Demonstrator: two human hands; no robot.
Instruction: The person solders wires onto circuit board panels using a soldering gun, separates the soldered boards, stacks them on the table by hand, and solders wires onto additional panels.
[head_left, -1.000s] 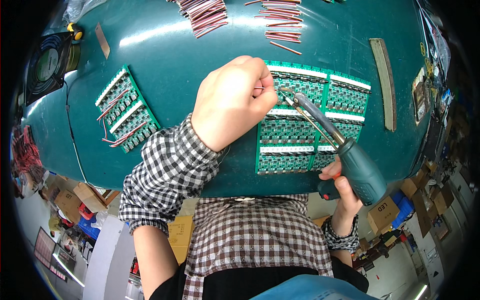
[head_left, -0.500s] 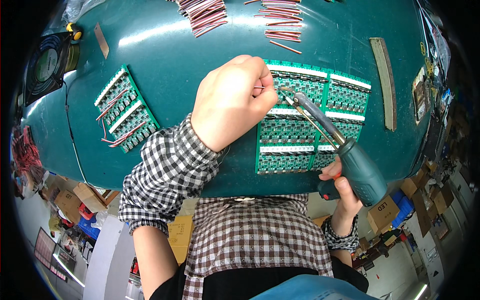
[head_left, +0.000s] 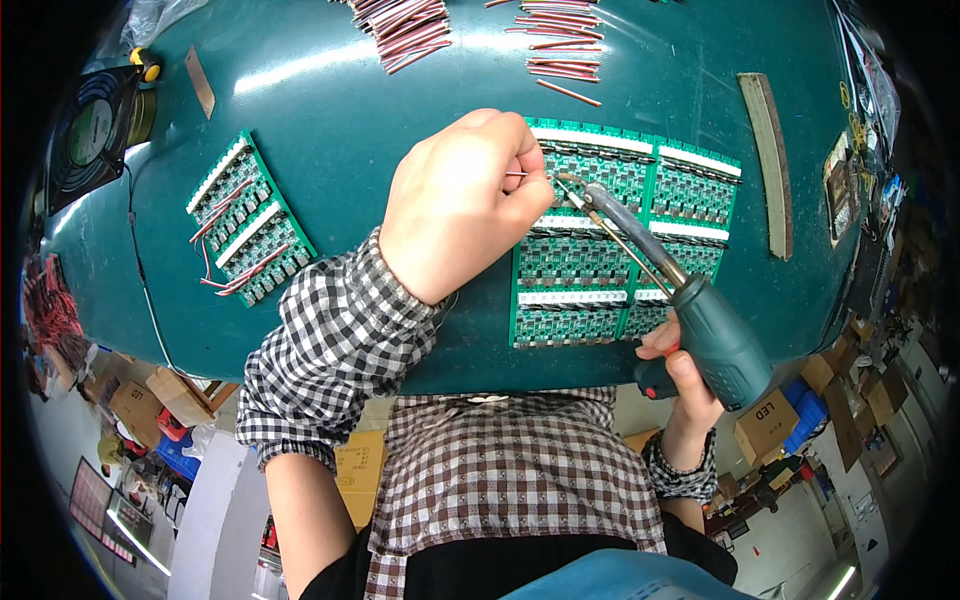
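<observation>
My left hand [head_left: 468, 200] is pinched shut on a thin wire [head_left: 516, 174] over the left edge of a green circuit board panel [head_left: 575, 262]. Most of that wire is hidden inside the fingers. In my right hand [head_left: 688, 378] is a green soldering gun [head_left: 722, 340], its finger at the red trigger. The gun's bent tip and thin feed tube meet just right of my left fingertips, above the panel's upper rows. White connector strips and dark parts line the panel. Whether the tip touches the wire cannot be made out.
At the left lies a smaller circuit board [head_left: 250, 220] with red and white wires on it. Wire bundles [head_left: 405, 30] and loose wires [head_left: 562, 50] lie at the far edge. A fan [head_left: 95, 135] stands far left, a curved strip [head_left: 768, 165] right, a flat metal piece [head_left: 200, 82] upper left.
The soldering gun has shifted very slightly left, its tip now closer to my left fingertips. My left hand keeps its pinch almost in place.
</observation>
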